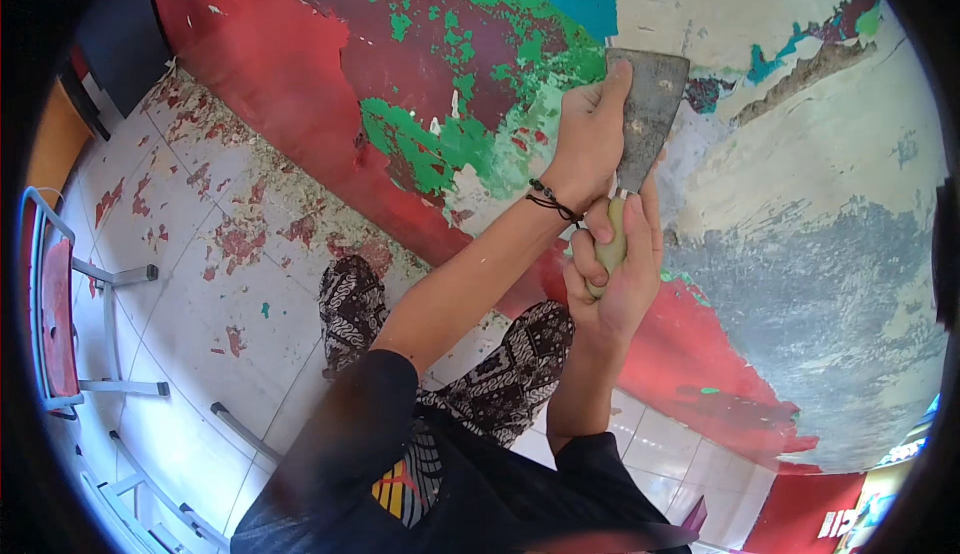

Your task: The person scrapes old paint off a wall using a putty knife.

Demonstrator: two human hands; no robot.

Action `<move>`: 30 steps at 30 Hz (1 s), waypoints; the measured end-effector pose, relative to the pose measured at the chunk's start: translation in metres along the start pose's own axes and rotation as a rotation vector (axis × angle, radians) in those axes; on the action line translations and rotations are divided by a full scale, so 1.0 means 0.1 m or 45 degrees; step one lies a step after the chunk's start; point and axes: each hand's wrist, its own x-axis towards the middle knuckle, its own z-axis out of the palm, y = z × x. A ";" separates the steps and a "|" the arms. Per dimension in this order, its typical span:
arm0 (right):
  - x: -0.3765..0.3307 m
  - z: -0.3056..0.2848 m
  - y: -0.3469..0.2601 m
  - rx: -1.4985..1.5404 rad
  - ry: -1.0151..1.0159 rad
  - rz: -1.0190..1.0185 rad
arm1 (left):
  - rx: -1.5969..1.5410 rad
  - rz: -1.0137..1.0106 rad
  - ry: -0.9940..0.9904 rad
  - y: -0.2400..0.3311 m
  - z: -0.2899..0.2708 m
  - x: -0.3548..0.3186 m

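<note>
My right hand (pixel 635 279) is wrapped round the pale green handle of a paint scraper (pixel 650 119). Its broad grey metal blade points up, close to the wall. My left hand (pixel 586 144), with a dark beaded bracelet at the wrist, grips the blade's left edge. The left thumb lies on the blade's face, while the other fingers are mostly hidden behind. Around the blade, the painted wall (pixel 800 154) shows peeling layers of red, maroon, green, teal and cream, with rough grey patches at the right.
Paint flakes (pixel 240 239) litter the white tiled floor (pixel 190 344) along the wall's foot. At the left edge stands a metal-framed chair (pixel 62 319) with a red part. More metal legs (pixel 245 431) lie at the lower left. My patterned trouser legs (pixel 510 369) are beneath my arms.
</note>
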 end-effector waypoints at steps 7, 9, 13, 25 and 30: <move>-0.04 -0.07 0.10 0.091 -0.004 0.000 | 0.110 0.017 0.011 -0.10 -0.08 0.01; 0.05 0.08 -0.04 0.162 -0.042 0.023 | 0.092 0.031 0.031 0.07 0.05 0.07; -0.01 0.04 -0.01 0.135 -0.019 0.051 | 0.114 0.001 0.033 0.03 0.00 -0.01; 0.19 0.11 -0.06 0.145 -0.094 -0.006 | 0.299 0.078 0.053 0.21 0.12 0.14; 0.10 0.04 0.08 0.131 -0.068 0.011 | 0.302 0.048 0.054 0.15 0.06 0.03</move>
